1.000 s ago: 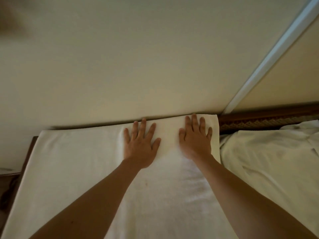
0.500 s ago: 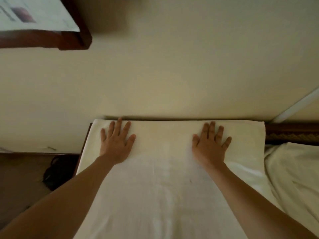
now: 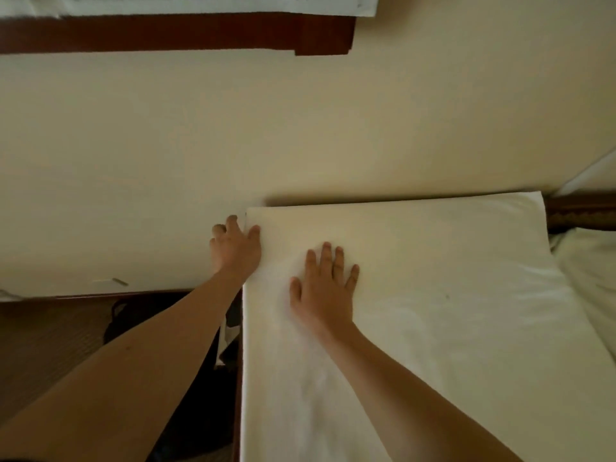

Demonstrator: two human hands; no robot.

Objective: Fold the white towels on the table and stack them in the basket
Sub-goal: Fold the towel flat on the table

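Note:
A white towel (image 3: pixel 433 295) lies spread flat on the table, its far edge against the cream wall. My left hand (image 3: pixel 235 250) is at the towel's far left corner, thumb on top of the cloth and fingers curled past the edge, gripping that corner. My right hand (image 3: pixel 325 285) lies flat on the towel just right of it, fingers straight and spread, pressing the cloth down. No basket is in view.
More white cloth (image 3: pixel 590 281) lies crumpled at the right. A dark wooden table edge (image 3: pixel 237 378) runs down the towel's left side, with a dark bag (image 3: pixel 200 395) on the floor below. A dark-framed picture (image 3: pixel 173 31) hangs on the wall.
My left hand slid left off the towel's top to its far left corner and took hold of it. My right hand moved left across the towel. The view swung left.

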